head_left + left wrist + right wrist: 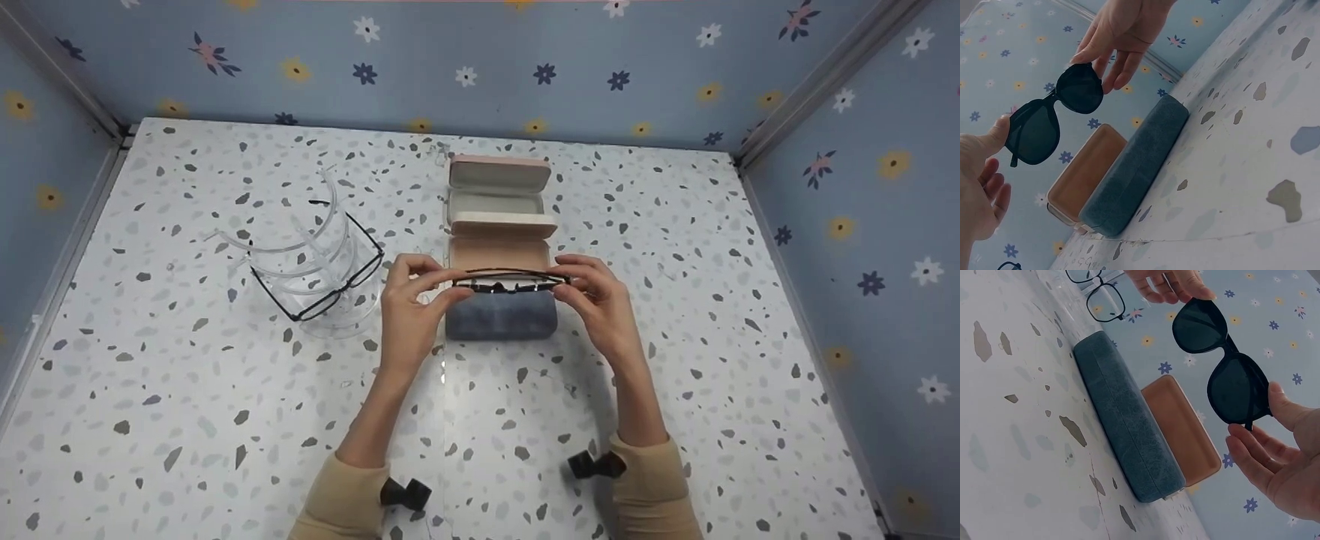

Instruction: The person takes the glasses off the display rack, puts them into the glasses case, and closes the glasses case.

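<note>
A pair of dark sunglasses [512, 288] is held up level by both hands, its temples folded in behind the lenses. My left hand [414, 315] pinches one end between thumb and fingers, and my right hand [602, 311] pinches the other end the same way. In the left wrist view the dark lenses [1037, 132] face the camera. Behind and below them sits an open glasses case [501, 316], blue outside, its tan-lined lid [1182, 430] raised at the back. The sunglasses overlap the case in the head view.
Behind the blue case stands another open case [499, 176] with a pinkish lid and pale lining. To the left, black-framed eyeglasses [322, 306] hang on a clear curved display stand [337, 328]. Flower-patterned panels [480, 45] border the speckled table [187, 390].
</note>
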